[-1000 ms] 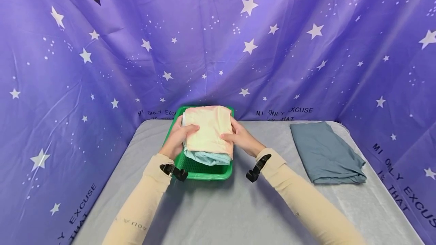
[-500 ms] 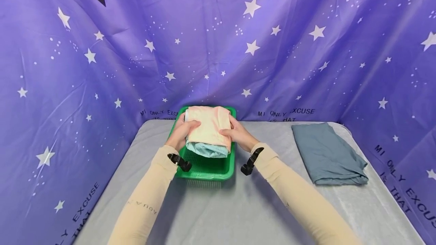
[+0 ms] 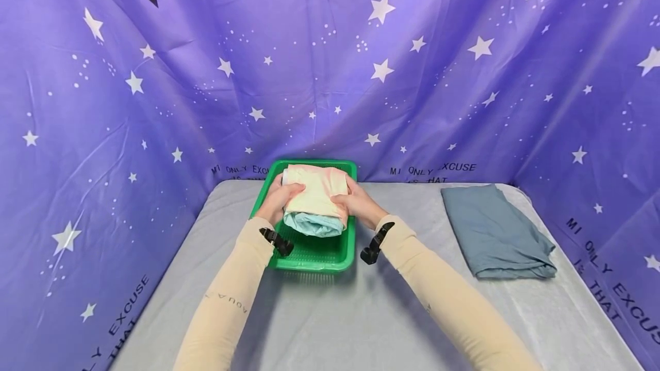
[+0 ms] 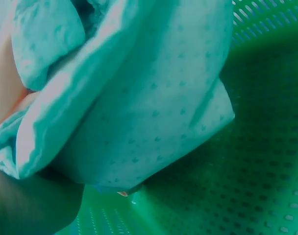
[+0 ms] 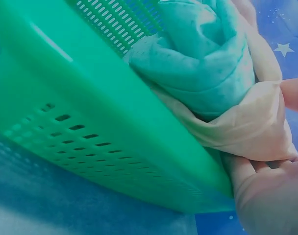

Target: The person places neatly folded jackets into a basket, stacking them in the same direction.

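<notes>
A folded cloth bundle is held over the green basket (image 3: 311, 267), peach cloth (image 3: 315, 188) outside and turquoise cloth (image 3: 313, 225) showing at the near end. My left hand (image 3: 277, 202) grips its left side, thumb on top. On the opposite side my right hand (image 3: 362, 205) holds it the same way; most fingers of both hands are hidden in the head view. In the left wrist view the turquoise cloth (image 4: 149, 103) has a small dark print and hangs inside the basket. In the right wrist view the peach cloth (image 5: 247, 127) wraps around the turquoise roll beside the basket rim (image 5: 114, 107).
A folded blue-grey cloth (image 3: 497, 233) lies on the right side of the grey-covered table (image 3: 330, 325). Purple star-patterned curtain (image 3: 319, 73) encloses the back and both sides. The basket stands near the back edge, close to the curtain.
The bundle has come down a little towards the basket, and both hands have moved slightly closer together with it. The blue-grey cloth has stayed in place.
</notes>
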`<action>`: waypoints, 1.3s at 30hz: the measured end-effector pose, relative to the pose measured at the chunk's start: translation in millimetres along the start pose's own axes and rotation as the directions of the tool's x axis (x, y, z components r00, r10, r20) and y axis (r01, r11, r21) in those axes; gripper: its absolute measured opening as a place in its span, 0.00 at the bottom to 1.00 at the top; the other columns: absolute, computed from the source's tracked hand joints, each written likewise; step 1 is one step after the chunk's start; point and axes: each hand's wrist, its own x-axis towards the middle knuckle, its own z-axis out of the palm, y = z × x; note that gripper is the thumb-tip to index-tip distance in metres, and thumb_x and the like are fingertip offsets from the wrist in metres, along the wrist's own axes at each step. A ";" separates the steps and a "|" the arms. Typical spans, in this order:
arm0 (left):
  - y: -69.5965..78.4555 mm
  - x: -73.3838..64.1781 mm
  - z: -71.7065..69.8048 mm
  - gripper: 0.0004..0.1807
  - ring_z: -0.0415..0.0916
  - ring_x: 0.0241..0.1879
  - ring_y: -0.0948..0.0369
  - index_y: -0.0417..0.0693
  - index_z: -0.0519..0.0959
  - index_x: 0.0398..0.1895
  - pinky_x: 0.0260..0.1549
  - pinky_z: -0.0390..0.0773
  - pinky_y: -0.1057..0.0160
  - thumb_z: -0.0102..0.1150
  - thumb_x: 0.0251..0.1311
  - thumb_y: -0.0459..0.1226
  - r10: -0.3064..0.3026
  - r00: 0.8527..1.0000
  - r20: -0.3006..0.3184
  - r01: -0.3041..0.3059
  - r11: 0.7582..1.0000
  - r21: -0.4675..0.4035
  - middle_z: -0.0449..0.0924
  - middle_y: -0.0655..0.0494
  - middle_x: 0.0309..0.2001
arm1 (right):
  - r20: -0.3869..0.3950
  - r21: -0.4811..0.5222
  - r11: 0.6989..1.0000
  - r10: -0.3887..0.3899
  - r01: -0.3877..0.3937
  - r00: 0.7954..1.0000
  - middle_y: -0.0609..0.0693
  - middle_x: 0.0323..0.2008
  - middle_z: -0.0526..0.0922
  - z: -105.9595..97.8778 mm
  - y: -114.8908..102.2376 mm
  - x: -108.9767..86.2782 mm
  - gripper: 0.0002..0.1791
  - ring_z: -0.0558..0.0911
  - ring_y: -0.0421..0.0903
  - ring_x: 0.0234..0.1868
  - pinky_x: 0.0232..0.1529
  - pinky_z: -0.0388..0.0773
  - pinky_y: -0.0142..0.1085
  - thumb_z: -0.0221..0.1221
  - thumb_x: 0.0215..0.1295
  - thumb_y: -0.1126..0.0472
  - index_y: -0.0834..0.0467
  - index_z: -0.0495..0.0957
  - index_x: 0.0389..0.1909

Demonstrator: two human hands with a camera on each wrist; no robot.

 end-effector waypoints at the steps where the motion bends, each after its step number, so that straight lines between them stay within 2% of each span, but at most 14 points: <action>1: -1.5 0.8 -0.8 0.48 0.82 0.47 0.57 0.60 0.50 0.81 0.45 0.86 0.61 0.67 0.64 0.36 -0.002 1.000 0.002 0.002 1.000 0.001 0.72 0.47 0.66 | 0.004 0.006 1.000 0.007 -0.007 1.000 0.54 0.78 0.60 0.3 -0.2 -0.7 0.49 0.78 0.48 0.59 0.56 0.80 0.38 0.58 0.72 0.66 0.41 0.41 0.84; 5: -4.0 2.4 -2.7 0.49 0.82 0.46 0.57 0.60 0.48 0.82 0.45 0.86 0.61 0.67 0.64 0.37 -0.007 1.000 0.001 0.007 1.000 0.005 0.72 0.47 0.67 | 0.010 0.008 1.000 0.026 -0.026 1.000 0.54 0.77 0.63 0.9 -0.8 -2.0 0.50 0.79 0.47 0.55 0.49 0.81 0.37 0.58 0.72 0.65 0.40 0.39 0.84; 12: -3.0 -0.7 -7.4 0.48 0.83 0.43 0.58 0.54 0.48 0.81 0.43 0.87 0.61 0.67 0.64 0.40 -0.053 0.999 0.002 0.053 0.995 0.079 0.74 0.46 0.63 | 0.038 -0.006 0.998 0.059 -0.059 0.998 0.51 0.78 0.62 4.2 0.6 -6.1 0.50 0.80 0.50 0.59 0.52 0.82 0.42 0.58 0.72 0.63 0.40 0.38 0.84; 17: -1.4 -6.0 -10.6 0.43 0.84 0.36 0.59 0.47 0.53 0.78 0.38 0.87 0.61 0.65 0.65 0.41 -0.085 0.996 0.025 0.080 0.981 0.175 0.78 0.47 0.53 | 0.037 -0.042 0.996 0.074 -0.072 0.997 0.51 0.80 0.57 9.4 -2.4 -14.2 0.50 0.78 0.52 0.63 0.52 0.83 0.42 0.58 0.72 0.62 0.42 0.38 0.84; 18: -0.9 -7.0 -10.7 0.41 0.84 0.35 0.59 0.46 0.55 0.78 0.38 0.87 0.61 0.64 0.66 0.41 -0.088 0.995 0.037 0.079 0.976 0.202 0.79 0.46 0.52 | 0.034 -0.049 0.996 0.077 -0.075 0.996 0.52 0.80 0.56 10.4 -3.3 -15.9 0.50 0.78 0.53 0.64 0.52 0.83 0.42 0.57 0.72 0.62 0.42 0.37 0.84; 21: 0.7 -11.7 -12.2 0.44 0.82 0.35 0.58 0.43 0.51 0.80 0.39 0.85 0.61 0.62 0.68 0.43 -0.105 0.993 0.050 0.086 0.952 0.294 0.78 0.44 0.54 | 0.029 -0.057 0.995 0.086 -0.084 0.996 0.55 0.80 0.56 13.4 -4.7 -19.9 0.50 0.77 0.55 0.65 0.50 0.83 0.42 0.57 0.72 0.62 0.44 0.36 0.84; 25: 1.1 -18.1 -15.0 0.47 0.79 0.39 0.56 0.43 0.45 0.80 0.42 0.81 0.63 0.62 0.66 0.43 -0.137 0.989 0.047 0.110 0.924 0.367 0.71 0.43 0.60 | 0.028 -0.063 0.992 0.107 -0.105 0.994 0.57 0.80 0.56 17.8 -5.7 -24.9 0.52 0.77 0.54 0.64 0.45 0.83 0.40 0.57 0.70 0.63 0.43 0.34 0.84; 28: 0.7 -23.0 -16.4 0.42 0.77 0.45 0.53 0.43 0.52 0.76 0.46 0.79 0.61 0.62 0.64 0.43 -0.156 0.986 0.055 0.120 0.903 0.412 0.67 0.42 0.63 | 0.032 -0.076 0.991 0.114 -0.111 0.993 0.57 0.81 0.52 20.5 -5.8 -28.8 0.53 0.79 0.51 0.56 0.40 0.83 0.38 0.58 0.69 0.62 0.44 0.34 0.84; 30: 0.1 -25.6 -16.5 0.43 0.75 0.51 0.49 0.42 0.52 0.75 0.51 0.79 0.56 0.63 0.63 0.44 -0.171 0.983 0.071 0.123 0.891 0.436 0.64 0.39 0.67 | 0.036 -0.092 0.990 0.110 -0.106 0.993 0.57 0.81 0.50 21.7 -5.5 -31.4 0.53 0.79 0.49 0.51 0.37 0.82 0.37 0.58 0.67 0.62 0.47 0.35 0.84; 32: 0.9 -28.3 -16.6 0.51 0.70 0.61 0.47 0.43 0.44 0.80 0.60 0.76 0.51 0.63 0.62 0.45 -0.189 0.979 0.075 0.134 0.876 0.463 0.54 0.38 0.75 | 0.044 -0.110 0.988 0.111 -0.106 0.993 0.55 0.82 0.49 22.5 -6.0 -34.6 0.52 0.78 0.49 0.52 0.38 0.81 0.36 0.58 0.67 0.62 0.50 0.37 0.84; 35: 2.1 -31.1 -16.1 0.62 0.58 0.74 0.44 0.46 0.26 0.82 0.69 0.69 0.42 0.64 0.63 0.46 -0.213 0.973 0.089 0.144 0.862 0.487 0.32 0.41 0.83 | 0.058 -0.148 0.983 0.117 -0.108 0.991 0.55 0.82 0.50 23.3 -7.6 -39.7 0.48 0.76 0.49 0.58 0.45 0.82 0.37 0.58 0.67 0.61 0.56 0.44 0.83; 37: 3.2 -32.2 -15.6 0.65 0.50 0.78 0.44 0.50 0.18 0.81 0.69 0.68 0.39 0.64 0.64 0.46 -0.221 0.971 0.095 0.145 0.852 0.502 0.22 0.45 0.84 | 0.070 -0.175 0.978 0.122 -0.109 0.990 0.57 0.81 0.53 23.6 -9.5 -43.1 0.45 0.74 0.50 0.63 0.51 0.82 0.40 0.58 0.68 0.60 0.59 0.48 0.82; 39: 3.8 -32.4 -14.6 0.65 0.51 0.78 0.42 0.53 0.18 0.81 0.63 0.74 0.37 0.64 0.65 0.45 -0.222 0.969 0.109 0.135 0.845 0.518 0.23 0.46 0.84 | 0.085 -0.210 0.973 0.117 -0.097 0.990 0.61 0.79 0.56 23.9 -11.0 -45.8 0.43 0.73 0.53 0.66 0.58 0.81 0.44 0.58 0.68 0.60 0.63 0.52 0.80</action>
